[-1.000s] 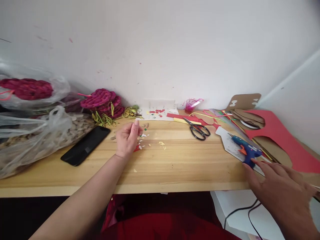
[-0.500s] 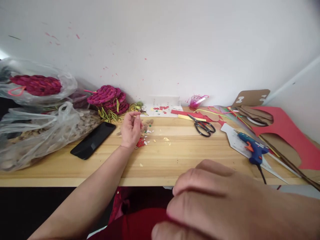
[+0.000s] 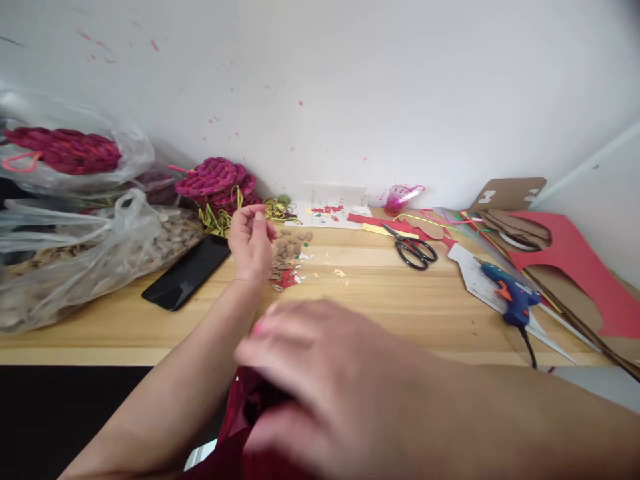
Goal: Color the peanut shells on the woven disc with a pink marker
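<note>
My left hand [image 3: 251, 243] is above the table just left of a small pile of brown, pebble-like pieces [image 3: 287, 248]. Its fingers are curled in, with the thumb alongside; whatever they may hold is hidden. Close to the camera, my right hand [image 3: 310, 373] hangs over the table's front edge, smeared by motion. It is near dark red cloth [image 3: 235, 417] at my lap, and I cannot make out whether it grips anything. Red paper scraps [image 3: 286, 279] lie at the pile's near side.
Plastic bags [image 3: 95, 260], a black phone [image 3: 187, 272] and magenta woven pieces [image 3: 217, 180] fill the left. Black-handled scissors [image 3: 415, 252], a blue glue gun [image 3: 515, 297] and cut red sheet [image 3: 585, 267] lie to the right. A white wall [image 3: 320, 87] stands behind the table [image 3: 425, 313].
My right hand has swept leftward and blurred. My left hand has shifted slightly left, uncovering more of the brown pile. The view has moved a little.
</note>
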A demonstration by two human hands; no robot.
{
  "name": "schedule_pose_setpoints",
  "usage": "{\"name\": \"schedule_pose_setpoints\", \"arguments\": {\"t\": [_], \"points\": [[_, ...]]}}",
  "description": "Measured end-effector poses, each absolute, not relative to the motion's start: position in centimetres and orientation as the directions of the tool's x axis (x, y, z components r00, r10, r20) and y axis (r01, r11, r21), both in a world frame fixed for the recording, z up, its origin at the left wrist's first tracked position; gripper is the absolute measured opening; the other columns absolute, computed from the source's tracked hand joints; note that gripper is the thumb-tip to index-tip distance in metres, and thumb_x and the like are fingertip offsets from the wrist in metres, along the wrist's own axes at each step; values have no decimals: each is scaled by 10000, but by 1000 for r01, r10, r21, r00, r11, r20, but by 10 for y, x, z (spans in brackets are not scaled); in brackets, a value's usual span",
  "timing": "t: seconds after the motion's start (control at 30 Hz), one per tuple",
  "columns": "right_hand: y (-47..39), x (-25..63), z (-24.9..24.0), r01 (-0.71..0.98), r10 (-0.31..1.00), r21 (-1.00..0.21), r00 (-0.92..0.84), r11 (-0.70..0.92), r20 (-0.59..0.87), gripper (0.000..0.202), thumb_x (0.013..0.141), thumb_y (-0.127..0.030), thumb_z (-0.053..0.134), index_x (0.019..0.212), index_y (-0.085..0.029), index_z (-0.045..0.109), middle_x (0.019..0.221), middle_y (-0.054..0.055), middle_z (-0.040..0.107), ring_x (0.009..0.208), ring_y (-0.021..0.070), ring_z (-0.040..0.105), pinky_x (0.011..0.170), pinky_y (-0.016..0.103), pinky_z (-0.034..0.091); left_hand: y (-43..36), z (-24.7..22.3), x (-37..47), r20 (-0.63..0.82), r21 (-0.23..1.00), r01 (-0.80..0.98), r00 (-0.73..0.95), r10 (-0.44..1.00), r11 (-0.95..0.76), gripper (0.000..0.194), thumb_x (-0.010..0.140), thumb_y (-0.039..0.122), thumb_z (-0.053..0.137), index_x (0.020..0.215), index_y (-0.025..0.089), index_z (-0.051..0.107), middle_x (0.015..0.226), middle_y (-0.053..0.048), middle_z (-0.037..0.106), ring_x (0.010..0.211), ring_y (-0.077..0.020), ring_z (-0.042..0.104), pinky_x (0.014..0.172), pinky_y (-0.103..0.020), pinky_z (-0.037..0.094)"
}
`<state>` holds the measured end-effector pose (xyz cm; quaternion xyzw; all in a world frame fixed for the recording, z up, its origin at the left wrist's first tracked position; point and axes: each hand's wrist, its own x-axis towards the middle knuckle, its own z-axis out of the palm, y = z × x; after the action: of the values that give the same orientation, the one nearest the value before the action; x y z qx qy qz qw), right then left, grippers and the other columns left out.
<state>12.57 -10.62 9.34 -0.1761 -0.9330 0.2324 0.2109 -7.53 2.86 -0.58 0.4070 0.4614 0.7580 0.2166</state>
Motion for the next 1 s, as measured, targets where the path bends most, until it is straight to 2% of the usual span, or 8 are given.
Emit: {"name": "schedule_pose_setpoints", "arguments": {"t": [0.1,0.17,0.27,0.37,0.57,0.73,0.87,1.0], "points": [[-71,155,47,611,747,-455,-626,648,222,713,1004,-542,569,1626,-254,374,1567,148,569,1473,350,515,1215,570,437,30,6,-79,201,886,-170,-698,687,-432,35,965,238,601,936,221,610,577,62,527,480,-101,495,489,-204,387],[-47,174,13,783,872,-392,-473,482,128,852,991,-595,534,1682,-204,226,1684,199,408,1593,415,330,1263,665,333,30,13,-81,76,877,-279,-722,687,-390,44,966,206,585,936,218,616,587,61,537,472,-93,488,475,-198,368],[-20,181,-20,874,922,-326,-386,361,-13,941,997,-652,444,1685,-89,137,1752,269,196,1645,432,153,1297,677,238,26,21,-79,25,861,-341,-712,701,-377,36,961,214,605,933,217,627,603,58,549,484,-88,500,479,-193,366],[-5,156,-26,863,908,-321,-419,391,-21,997,996,-708,398,1686,-54,96,1756,285,144,1651,418,113,1321,645,189,22,25,-77,36,846,-353,-710,703,-399,56,972,223,586,932,211,624,603,57,547,494,-87,501,494,-189,380],[-11,95,-20,662,757,-442,-650,605,61,980,992,-732,428,1683,-85,176,1742,273,221,1641,415,184,1316,648,226,28,17,-82,127,882,-230,-724,678,-412,158,1009,376,549,976,227,587,632,62,523,521,-97,500,528,-209,409],[-20,95,-19,470,637,-495,-731,731,247,629,1049,-548,496,1545,-161,497,1583,202,554,1528,337,466,1252,574,394,18,9,-86,297,903,-78,-595,747,-422,218,974,443,569,1010,231,605,688,34,570,606,-127,566,611,-245,481],[8,104,-12,553,680,-397,-627,732,381,294,1033,-271,553,1215,-151,749,1251,165,764,1235,312,655,1115,510,491,-13,1,-99,389,919,241,-410,825,-313,156,936,320,608,1008,211,695,828,-30,702,764,-171,668,748,-298,532],[46,101,-4,692,750,-293,-586,660,307,253,995,-203,579,1102,-146,801,1130,155,789,1099,320,635,1000,499,491,-36,-15,-120,477,747,625,-265,838,-227,171,931,254,587,973,204,745,949,-83,762,895,-244,696,853,-382,542]]}}
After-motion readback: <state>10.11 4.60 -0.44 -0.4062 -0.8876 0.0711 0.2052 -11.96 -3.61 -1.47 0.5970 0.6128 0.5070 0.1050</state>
